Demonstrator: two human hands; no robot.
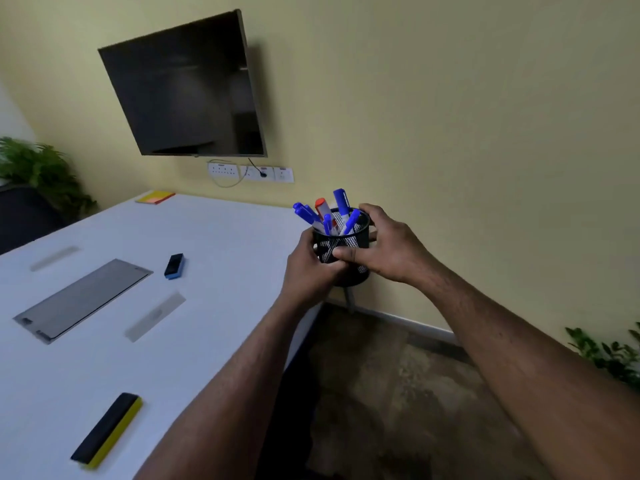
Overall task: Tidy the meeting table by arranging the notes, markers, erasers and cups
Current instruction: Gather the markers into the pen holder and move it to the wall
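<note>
The round black wire-mesh cup (343, 251), packed with blue-capped markers (341, 211) and one orange-capped marker (321, 206), sits in the air just past the white table's (214, 258) right edge, over the floor. We have it clasped between both hands: our left hand (308, 271) curls around its near side and our right hand (388, 247) wraps the far side, thumb across the mesh. To set it down well, we judge we should keep it upright so nothing tips out, bring it back over the tabletop and land its base flat. Further out lie a small blue-and-black eraser (174, 266), a long black-and-yellow eraser (107, 429), and yellow and orange sticky notes (156, 197) at the far end.
</note>
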